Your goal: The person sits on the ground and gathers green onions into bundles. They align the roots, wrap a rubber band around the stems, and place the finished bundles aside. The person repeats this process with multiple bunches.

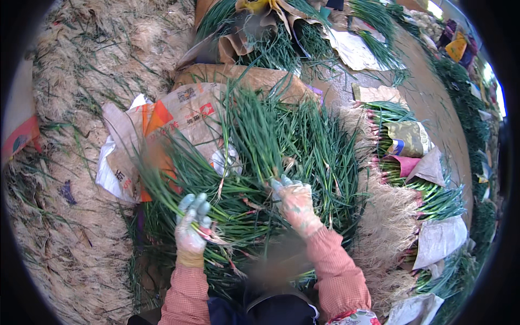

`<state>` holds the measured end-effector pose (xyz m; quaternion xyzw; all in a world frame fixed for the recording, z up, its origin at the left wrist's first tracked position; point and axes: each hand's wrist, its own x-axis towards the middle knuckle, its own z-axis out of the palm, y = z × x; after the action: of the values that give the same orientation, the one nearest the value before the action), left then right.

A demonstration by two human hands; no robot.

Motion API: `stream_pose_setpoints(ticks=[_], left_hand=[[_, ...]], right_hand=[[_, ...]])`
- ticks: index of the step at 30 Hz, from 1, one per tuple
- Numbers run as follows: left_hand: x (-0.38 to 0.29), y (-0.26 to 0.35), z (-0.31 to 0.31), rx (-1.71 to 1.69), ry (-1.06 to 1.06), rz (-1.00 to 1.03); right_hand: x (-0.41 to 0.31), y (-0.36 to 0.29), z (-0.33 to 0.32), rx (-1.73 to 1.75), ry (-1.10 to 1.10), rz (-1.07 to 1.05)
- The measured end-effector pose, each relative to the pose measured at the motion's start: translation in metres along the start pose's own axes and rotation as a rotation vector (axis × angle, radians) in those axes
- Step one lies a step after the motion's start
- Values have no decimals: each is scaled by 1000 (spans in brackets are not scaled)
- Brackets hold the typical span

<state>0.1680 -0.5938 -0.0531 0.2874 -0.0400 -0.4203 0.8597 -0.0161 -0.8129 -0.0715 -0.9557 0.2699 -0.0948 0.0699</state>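
Note:
My left hand [191, 227], in a pale glove with bluish fingers, is closed around a few green onions [170, 201]; their leaves fan up and left, and their reddish bulbs and roots stick out at its right side. My right hand [293, 199], gloved alike, grips the lower end of a bunch of green onions [258, 134] whose leaves point up, away from me. Beneath both hands lies a large heap of loose green onions [317, 154]. The root ends in my right hand are mostly hidden by the fingers.
A printed woven sack [191, 109] lies beyond the heap at the left. Trimmed roots and leaf scraps [81, 227] cover the floor there. Bundles of onions [434, 199] with wrappings line the right side, roots [382, 227] towards me. More wrapped bundles [276, 48] lie at the top.

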Motion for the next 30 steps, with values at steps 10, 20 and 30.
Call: stream_pose_setpoints(ticks=[10,20,30], left_hand=[[-2,-83,3,316,116,-489],[-25,-99,-5,447,7,-517],[-51,-77,4,442,72,-484]], right_hand=[[-74,-50,-13,869,-150,-345],[-37,-46,2,1226,-520,661],[-52,-4,-25,391,169,562]])
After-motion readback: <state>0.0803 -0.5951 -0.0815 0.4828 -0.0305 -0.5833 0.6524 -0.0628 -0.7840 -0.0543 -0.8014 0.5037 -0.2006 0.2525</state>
